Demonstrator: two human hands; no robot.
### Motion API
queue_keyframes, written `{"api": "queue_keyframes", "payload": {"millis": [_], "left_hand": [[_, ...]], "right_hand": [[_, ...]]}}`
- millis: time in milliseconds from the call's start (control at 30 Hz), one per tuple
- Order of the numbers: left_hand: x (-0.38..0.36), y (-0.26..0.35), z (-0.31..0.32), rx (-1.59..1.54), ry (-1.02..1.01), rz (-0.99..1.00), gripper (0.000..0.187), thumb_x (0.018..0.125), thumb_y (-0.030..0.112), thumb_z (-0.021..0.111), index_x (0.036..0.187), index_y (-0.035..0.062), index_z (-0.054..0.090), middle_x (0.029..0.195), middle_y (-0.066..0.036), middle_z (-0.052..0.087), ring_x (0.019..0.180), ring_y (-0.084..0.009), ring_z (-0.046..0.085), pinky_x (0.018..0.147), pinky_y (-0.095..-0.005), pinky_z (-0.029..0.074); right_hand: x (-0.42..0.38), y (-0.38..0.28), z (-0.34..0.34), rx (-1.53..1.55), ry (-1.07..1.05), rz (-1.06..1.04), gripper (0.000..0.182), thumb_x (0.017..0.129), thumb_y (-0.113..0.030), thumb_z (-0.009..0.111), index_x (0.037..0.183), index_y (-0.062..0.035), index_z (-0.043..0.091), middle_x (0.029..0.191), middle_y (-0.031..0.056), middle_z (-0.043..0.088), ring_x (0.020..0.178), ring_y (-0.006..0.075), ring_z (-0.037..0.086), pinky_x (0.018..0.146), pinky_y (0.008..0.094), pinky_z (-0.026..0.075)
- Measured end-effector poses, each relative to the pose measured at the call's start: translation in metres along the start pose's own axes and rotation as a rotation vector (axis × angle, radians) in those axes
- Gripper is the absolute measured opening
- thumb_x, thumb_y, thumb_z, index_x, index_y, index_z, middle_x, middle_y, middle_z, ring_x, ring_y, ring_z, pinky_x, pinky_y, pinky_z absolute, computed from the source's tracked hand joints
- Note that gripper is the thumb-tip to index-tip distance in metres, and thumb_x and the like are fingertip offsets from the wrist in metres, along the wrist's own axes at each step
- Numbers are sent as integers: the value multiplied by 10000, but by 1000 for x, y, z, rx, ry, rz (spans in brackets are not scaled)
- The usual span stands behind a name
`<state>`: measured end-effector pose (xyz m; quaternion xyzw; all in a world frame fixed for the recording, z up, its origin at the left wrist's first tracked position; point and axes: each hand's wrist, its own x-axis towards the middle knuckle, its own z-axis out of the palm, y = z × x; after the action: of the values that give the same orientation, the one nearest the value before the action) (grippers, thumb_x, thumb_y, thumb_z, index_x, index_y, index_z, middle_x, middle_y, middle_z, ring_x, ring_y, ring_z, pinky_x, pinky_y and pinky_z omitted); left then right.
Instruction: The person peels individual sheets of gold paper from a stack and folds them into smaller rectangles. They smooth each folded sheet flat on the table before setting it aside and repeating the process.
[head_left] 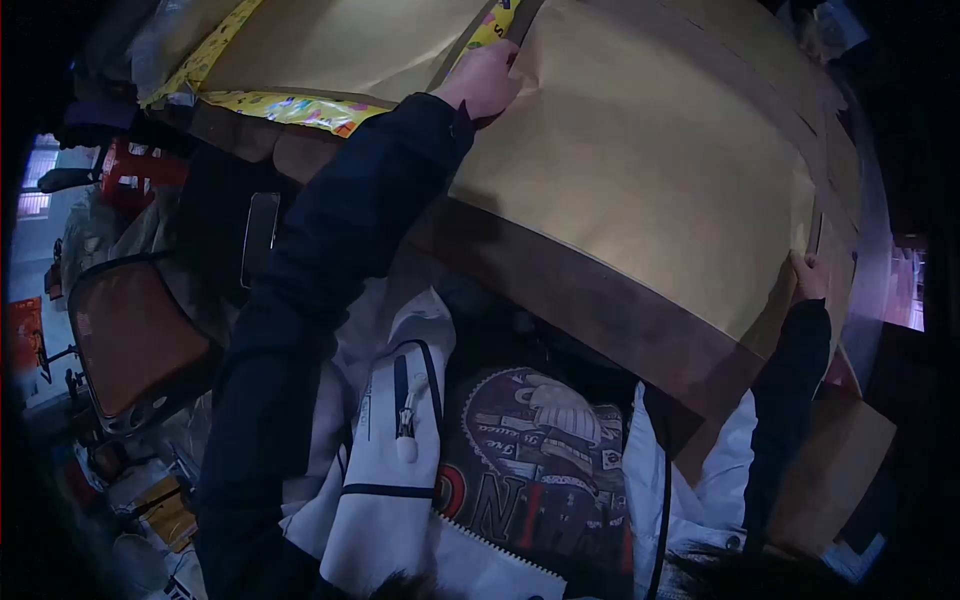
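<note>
A large tan sheet [640, 170], which looks like kraft paper or thin card, lies over the brown work surface in front of me. My left hand [485, 82] is closed on its upper left edge, beside a strip of yellow printed wrapping [492, 25]. At the far right, my right hand [811, 276] pinches the sheet's lower right edge between thumb and fingers. Left of my left hand lies another tan sheet [340, 50], bordered by yellow patterned wrapping [290, 108]. The fingertips of both hands are partly hidden.
The brown table edge [600, 290] runs diagonally before my body. A phone [261, 235] lies to the left, near a brown chair seat [135, 335] and a red crate [140, 175]. At lower right stands a brown cardboard piece [835, 470].
</note>
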<state>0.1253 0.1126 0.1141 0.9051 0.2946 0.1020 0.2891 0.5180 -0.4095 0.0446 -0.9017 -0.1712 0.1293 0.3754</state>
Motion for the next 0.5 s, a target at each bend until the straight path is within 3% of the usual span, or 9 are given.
{"api": "queue_keyframes", "payload": {"millis": [300,367,433,500], "left_hand": [[-2,-2,-1,22,-6,-10,392,789,112,612,1167,16,577,1082,-197,648,1046,-346,611,896,-390,478],[0,-9,0,28,20,73,400,792,139,620,1170,14,576,1055,-199,656,1033,-348,616,891,-394,483],[-2,1,-3,106,5,70,410,804,161,613,1184,15,570,1043,-209,657,1024,-363,614,886,-404,486],[1,-5,4,114,72,124,401,812,169,607,1174,2,569,1052,-225,652,1010,-388,610,873,-422,488]], "right_hand": [[-1,-3,-4,31,-83,72,219,857,-219,700,816,-15,632,750,-13,553,712,100,513,626,270,419],[6,7,1,83,-89,98,225,856,-228,702,819,-17,632,753,-13,550,727,100,518,629,269,419],[36,57,-1,100,50,13,236,847,-235,704,803,-13,637,742,-7,569,702,105,526,611,277,421],[27,33,-4,-79,-75,-44,250,841,-241,704,788,-4,644,734,5,596,674,117,544,596,281,433]]}}
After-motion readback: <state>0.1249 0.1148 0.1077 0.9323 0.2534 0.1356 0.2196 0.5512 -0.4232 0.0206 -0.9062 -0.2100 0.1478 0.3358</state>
